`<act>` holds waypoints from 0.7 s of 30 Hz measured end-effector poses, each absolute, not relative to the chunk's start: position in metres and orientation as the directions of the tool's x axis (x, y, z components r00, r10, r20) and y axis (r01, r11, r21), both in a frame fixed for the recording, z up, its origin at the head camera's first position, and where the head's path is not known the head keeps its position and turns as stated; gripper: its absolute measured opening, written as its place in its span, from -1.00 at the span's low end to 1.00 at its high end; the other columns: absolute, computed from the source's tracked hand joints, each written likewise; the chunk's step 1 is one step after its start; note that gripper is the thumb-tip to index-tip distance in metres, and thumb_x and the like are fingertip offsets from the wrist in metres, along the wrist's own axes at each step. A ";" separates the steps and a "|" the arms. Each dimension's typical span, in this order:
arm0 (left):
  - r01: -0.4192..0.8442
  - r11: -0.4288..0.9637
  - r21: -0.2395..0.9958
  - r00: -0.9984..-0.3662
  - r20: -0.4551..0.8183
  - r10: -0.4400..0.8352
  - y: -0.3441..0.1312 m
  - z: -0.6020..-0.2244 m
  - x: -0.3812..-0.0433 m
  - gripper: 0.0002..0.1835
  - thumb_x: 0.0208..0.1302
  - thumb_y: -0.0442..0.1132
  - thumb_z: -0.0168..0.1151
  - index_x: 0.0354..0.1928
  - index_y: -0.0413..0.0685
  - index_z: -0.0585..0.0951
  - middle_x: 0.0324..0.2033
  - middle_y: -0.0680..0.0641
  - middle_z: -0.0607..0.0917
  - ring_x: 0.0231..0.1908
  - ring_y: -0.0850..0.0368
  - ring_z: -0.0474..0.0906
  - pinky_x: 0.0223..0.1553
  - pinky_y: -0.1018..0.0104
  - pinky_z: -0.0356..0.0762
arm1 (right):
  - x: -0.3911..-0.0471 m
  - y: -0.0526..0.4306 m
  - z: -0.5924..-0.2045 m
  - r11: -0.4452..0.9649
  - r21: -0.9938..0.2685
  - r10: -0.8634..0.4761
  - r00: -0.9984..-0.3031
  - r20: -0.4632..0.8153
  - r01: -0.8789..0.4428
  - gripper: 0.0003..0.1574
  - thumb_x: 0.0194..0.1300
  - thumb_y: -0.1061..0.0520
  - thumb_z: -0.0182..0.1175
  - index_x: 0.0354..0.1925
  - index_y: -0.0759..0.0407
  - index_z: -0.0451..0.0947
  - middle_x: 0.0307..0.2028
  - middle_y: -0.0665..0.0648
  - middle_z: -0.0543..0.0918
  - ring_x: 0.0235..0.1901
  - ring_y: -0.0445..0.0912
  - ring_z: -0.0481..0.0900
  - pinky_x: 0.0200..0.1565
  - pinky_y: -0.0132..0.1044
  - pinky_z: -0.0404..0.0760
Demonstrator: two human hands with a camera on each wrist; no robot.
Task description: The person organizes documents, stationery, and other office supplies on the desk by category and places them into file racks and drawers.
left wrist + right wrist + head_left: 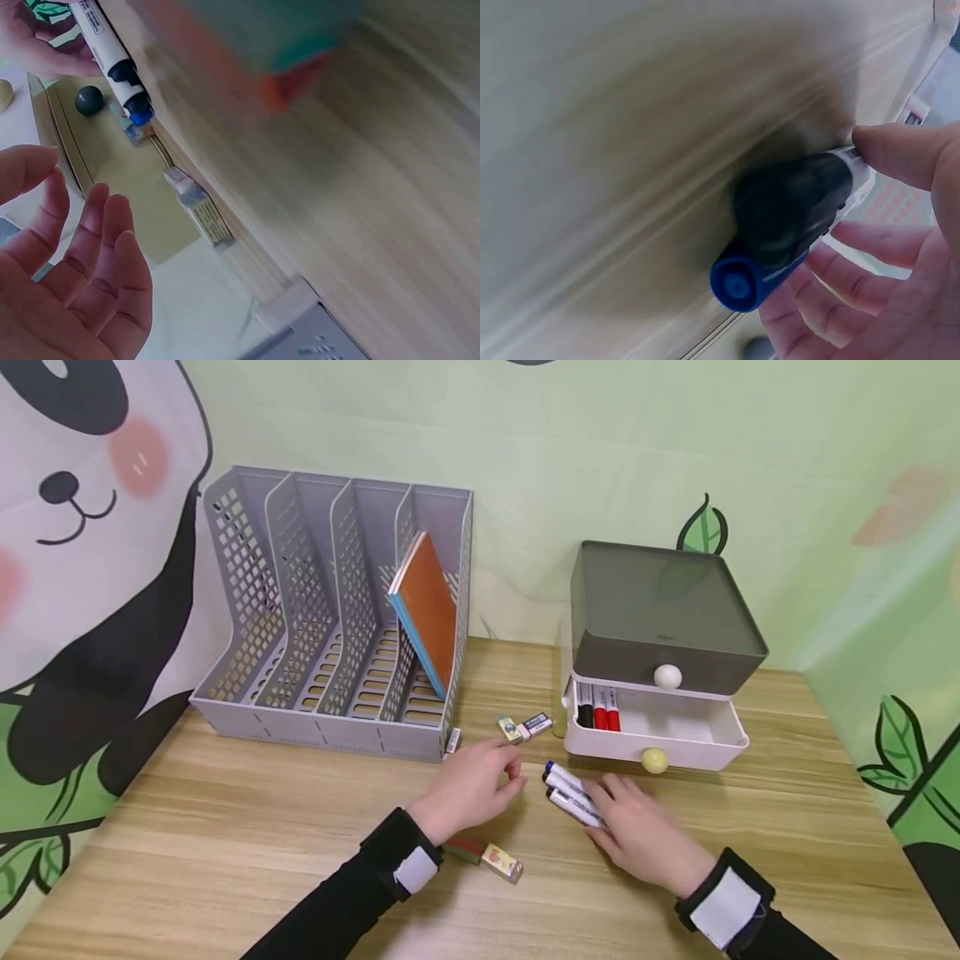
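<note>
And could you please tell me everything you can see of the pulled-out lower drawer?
The lower drawer looks like white plastic, with a round yellowish knob in front. It sits partly pulled out beneath the dark upper section. Three markers, one black-capped, two red-capped, lie side by side at its left. The right hand seems clear of it.

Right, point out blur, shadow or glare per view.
Head: pale streak down the green printed backdrop, right side; left wrist: green-and-orange object near the lens, blurred; right wrist: black cylindrical marker cap soft, blue cap crisper, shadow on the wood-grain tabletop.
</note>
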State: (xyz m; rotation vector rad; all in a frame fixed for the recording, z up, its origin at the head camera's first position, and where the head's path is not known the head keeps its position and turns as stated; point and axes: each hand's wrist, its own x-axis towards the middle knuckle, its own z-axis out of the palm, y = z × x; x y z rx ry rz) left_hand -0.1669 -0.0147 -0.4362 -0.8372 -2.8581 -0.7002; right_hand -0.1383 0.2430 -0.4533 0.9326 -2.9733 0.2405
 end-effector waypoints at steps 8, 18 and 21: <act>0.490 0.767 0.414 -0.869 0.160 0.469 -0.036 -0.441 -0.161 -0.86 0.34 -0.21 0.36 -0.40 0.02 0.63 -0.32 0.02 0.71 -0.35 0.10 0.63 -0.27 0.20 0.61 | -0.141 0.198 -0.455 0.777 -0.186 -0.597 -0.798 0.082 -0.601 -0.30 0.29 -0.02 0.45 0.25 0.31 0.51 -0.13 0.15 0.58 -0.19 -0.06 0.54 -0.27 -0.19 0.60; 0.480 0.779 0.403 -0.874 0.149 0.462 -0.047 -0.438 -0.161 -0.87 0.34 -0.22 0.34 -0.39 0.02 0.64 -0.32 0.02 0.71 -0.33 0.09 0.64 -0.28 0.19 0.61 | -0.148 0.182 -0.459 0.797 -0.214 -0.558 -0.825 0.095 -0.564 -0.27 0.32 -0.10 0.42 0.27 0.29 0.50 -0.14 0.13 0.59 -0.21 -0.09 0.51 -0.27 -0.20 0.58; 0.477 0.782 0.401 -0.874 0.129 0.468 -0.047 -0.437 -0.161 -0.89 0.35 -0.22 0.35 -0.36 0.02 0.65 -0.29 0.01 0.73 -0.30 0.08 0.66 -0.24 0.19 0.63 | -0.145 0.185 -0.457 0.803 -0.228 -0.538 -0.834 0.121 -0.551 -0.32 0.33 -0.08 0.41 0.24 0.28 0.53 -0.13 0.12 0.59 -0.21 -0.10 0.52 -0.23 -0.19 0.59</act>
